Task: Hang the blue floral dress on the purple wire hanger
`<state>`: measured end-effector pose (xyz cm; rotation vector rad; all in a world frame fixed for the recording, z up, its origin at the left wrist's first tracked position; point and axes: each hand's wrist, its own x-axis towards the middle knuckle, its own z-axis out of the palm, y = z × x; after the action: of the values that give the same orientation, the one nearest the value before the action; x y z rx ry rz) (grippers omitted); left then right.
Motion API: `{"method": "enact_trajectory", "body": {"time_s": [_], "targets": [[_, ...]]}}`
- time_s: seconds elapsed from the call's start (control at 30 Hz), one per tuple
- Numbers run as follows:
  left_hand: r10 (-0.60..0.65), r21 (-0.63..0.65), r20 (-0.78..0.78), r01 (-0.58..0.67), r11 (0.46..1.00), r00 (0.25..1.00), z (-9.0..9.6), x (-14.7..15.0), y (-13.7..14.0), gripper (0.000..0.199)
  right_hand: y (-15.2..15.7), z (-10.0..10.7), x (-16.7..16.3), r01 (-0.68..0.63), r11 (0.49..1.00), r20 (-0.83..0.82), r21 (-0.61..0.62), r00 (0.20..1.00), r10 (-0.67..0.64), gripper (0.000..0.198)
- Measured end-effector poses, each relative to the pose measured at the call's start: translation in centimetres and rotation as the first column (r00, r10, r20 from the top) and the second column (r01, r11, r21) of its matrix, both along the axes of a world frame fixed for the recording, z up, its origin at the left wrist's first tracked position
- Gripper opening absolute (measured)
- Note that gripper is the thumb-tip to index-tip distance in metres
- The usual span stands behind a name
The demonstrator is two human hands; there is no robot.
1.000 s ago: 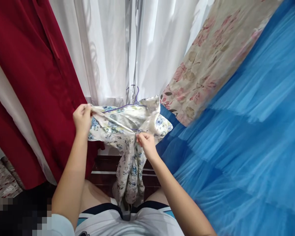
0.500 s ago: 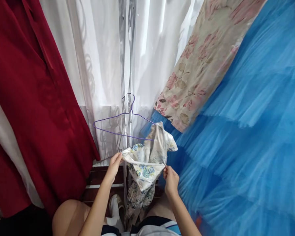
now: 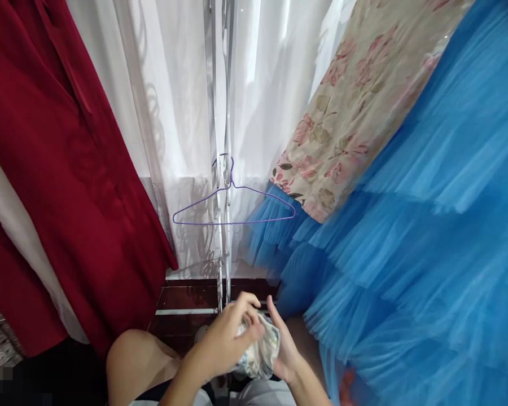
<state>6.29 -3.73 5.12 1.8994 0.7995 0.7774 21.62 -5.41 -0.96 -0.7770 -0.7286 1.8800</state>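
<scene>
A white floral garment (image 3: 266,354) with blue and green print is bunched up low in front of my lap. My left hand (image 3: 235,332) curls over its left side, fingers bent and slightly blurred. On the other side, my right hand (image 3: 285,352) cups the cloth with its thumb raised; the fingers behind the fabric are mostly hidden. Beyond both hands a purple wire hanger (image 3: 232,223) hangs bare on a white metal rack (image 3: 222,248), touching neither hand.
Long dark red cloth (image 3: 105,214) hangs on the left. To the right are a beige dress with pink flowers (image 3: 342,124) and a layered blue tulle skirt (image 3: 427,254). White curtains (image 3: 178,84) hang behind the rack. My bare knee (image 3: 131,355) is at lower left.
The floral garment has come off the hanger's right end and moved down toward my lap. It was stretched between my hands; now they are close together around the bunched cloth.
</scene>
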Motion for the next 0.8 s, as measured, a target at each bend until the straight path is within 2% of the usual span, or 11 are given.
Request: {"method": "enact_trajectory", "body": {"time_s": [0.07, 0.13, 0.23, 0.3, 0.33, 0.43, 0.53, 0.6, 0.67, 0.73, 0.8], "targets": [[0.041, -0.05, 0.097, -0.037, 0.998, 0.994, -0.4, -2.3, 0.8, 0.039, -0.6, 0.3, -0.7, -0.124, 0.992, -0.117, -0.016, 0.986, 0.121, 0.067], [-0.016, -0.105, 0.122, 0.029, 0.994, 0.992, -1.8, -4.1, 1.1, 0.046, -1.1, 0.7, -1.0, -0.251, 0.967, -0.16, 0.053, 0.953, 0.256, 0.064], [-0.144, -0.298, 0.115, 0.173, 0.939, 0.983, -5.0, -5.8, 0.2, 0.064, -1.7, 1.6, -0.1, -0.431, 0.892, -0.153, 0.138, 0.88, 0.449, 0.073], [-0.151, -0.369, 0.12, 0.185, 0.911, 0.981, -6.7, -6.5, -0.9, 0.069, -1.9, 2.5, 1.6, -0.533, 0.83, -0.089, 0.161, 0.83, 0.55, 0.079], [-0.141, -0.364, 0.116, 0.174, 0.915, 0.983, -7.0, -6.8, -1.3, 0.065, -2.1, 3.2, 2.6, -0.587, 0.791, -0.031, 0.172, 0.799, 0.6, 0.082], [-0.127, -0.299, 0.048, 0.136, 0.944, 0.991, -5.8, -8.0, -2.4, 0.05, -3.1, 5.6, 5.8, -0.701, 0.687, 0.232, 0.189, 0.712, 0.663, 0.079], [-0.147, -0.188, -0.079, 0.13, 0.974, 0.986, -3.1, -9.0, -3.6, 0.044, -4.8, 8.1, 7.8, -0.736, 0.644, 0.486, 0.208, 0.649, 0.585, 0.065], [-0.133, -0.035, -0.18, 0.129, 0.991, 0.975, -1.7, -9.1, -4.6, 0.041, -6.0, 9.1, 8.8, -0.732, 0.641, 0.581, 0.228, 0.631, 0.514, 0.061], [-0.074, 0.124, -0.258, 0.109, 0.986, 0.963, -1.1, -8.9, -5.5, 0.045, -7.1, 9.4, 10.1, -0.691, 0.675, 0.619, 0.258, 0.654, 0.434, 0.062], [-0.034, 0.227, -0.288, 0.103, 0.969, 0.957, -1.2, -8.7, -5.7, 0.05, -7.9, 8.9, 11.9, -0.597, 0.744, 0.587, 0.3, 0.73, 0.35, 0.062], [0.0, 0.285, -0.289, 0.086, 0.955, 0.957, -1.6, -9.1, -5.1, 0.048, -8.2, 8.1, 14.0, -0.427, 0.828, 0.481, 0.362, 0.847, 0.227, 0.07]]}}
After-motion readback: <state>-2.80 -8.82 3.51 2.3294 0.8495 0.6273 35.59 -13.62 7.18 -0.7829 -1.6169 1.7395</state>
